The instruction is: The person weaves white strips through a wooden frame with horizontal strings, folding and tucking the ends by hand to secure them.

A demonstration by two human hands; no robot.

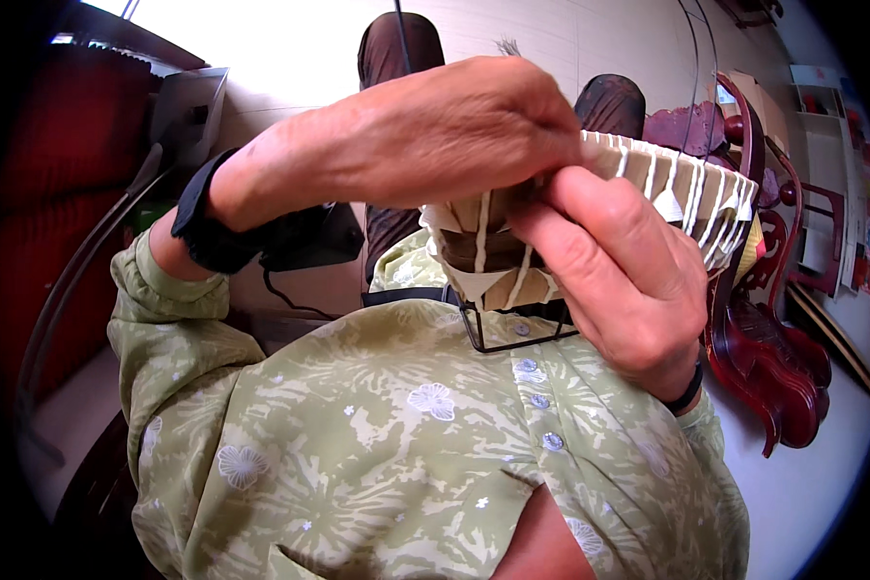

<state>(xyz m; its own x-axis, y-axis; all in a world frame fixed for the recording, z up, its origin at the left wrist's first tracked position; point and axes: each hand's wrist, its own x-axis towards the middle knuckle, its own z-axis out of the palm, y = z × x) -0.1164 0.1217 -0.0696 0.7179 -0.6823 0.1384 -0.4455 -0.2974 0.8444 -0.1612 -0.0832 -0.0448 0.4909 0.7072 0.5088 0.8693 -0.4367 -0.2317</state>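
Observation:
A tan, basket-like piece (686, 184) rests before me, wound with white cord along its side and rim. White triangular patches show between the strands. Below it a black wire frame (524, 346) juts out against my shirt. My left hand (512, 121) reaches across the piece, its fingers closed in a pinch at the near rim. My right hand (628, 266) bends in from the right, with thumb and fingers pressed together at the same spot. What the fingertips pinch is hidden between the two hands.
Carved dark-red wooden furniture (764, 358) stands close on the right. A black box-like device (314, 237) with a cable hangs by my left wrist. Thin black wires (694, 77) rise beyond the piece. Red furniture (68, 193) fills the far left, beside a grey panel (186, 121).

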